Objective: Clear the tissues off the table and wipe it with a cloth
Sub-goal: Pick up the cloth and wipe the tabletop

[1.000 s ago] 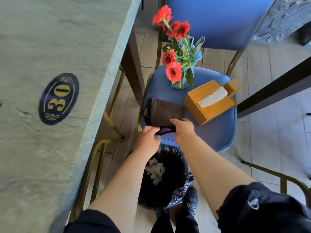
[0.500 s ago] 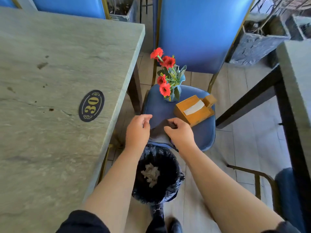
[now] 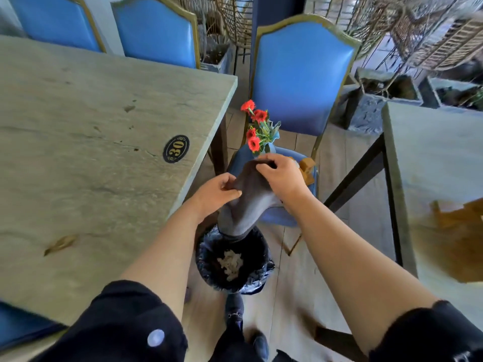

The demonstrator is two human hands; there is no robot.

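The right hand (image 3: 281, 176) pinches the top edge of a dark brown cloth (image 3: 247, 202) with its fingertips, and the left hand (image 3: 215, 193) grips the same cloth at its left edge, so both hands are closed on the fabric and hold it up in the air between them. The cloth hangs down loose from these two grips, and its lower end is just over the black bin (image 3: 232, 259). I think it is held at two points like this in order to open or fold it into a flat pad before the wiping. In the bin lie crumpled white tissues (image 3: 231, 261), so the clearing step seems to be done. Behind the hands, on the seat of a blue chair (image 3: 300, 82), stand a vase of red flowers (image 3: 258, 131) and a wooden tissue box (image 3: 307, 167), which is mostly hidden by the right hand; probably they were put there so that the surface is free for the cloth. To the left is the tabletop (image 3: 91, 131), with a black oval plate carrying the number 30 (image 3: 176, 148) and several small dark marks. It is not yet wiped.
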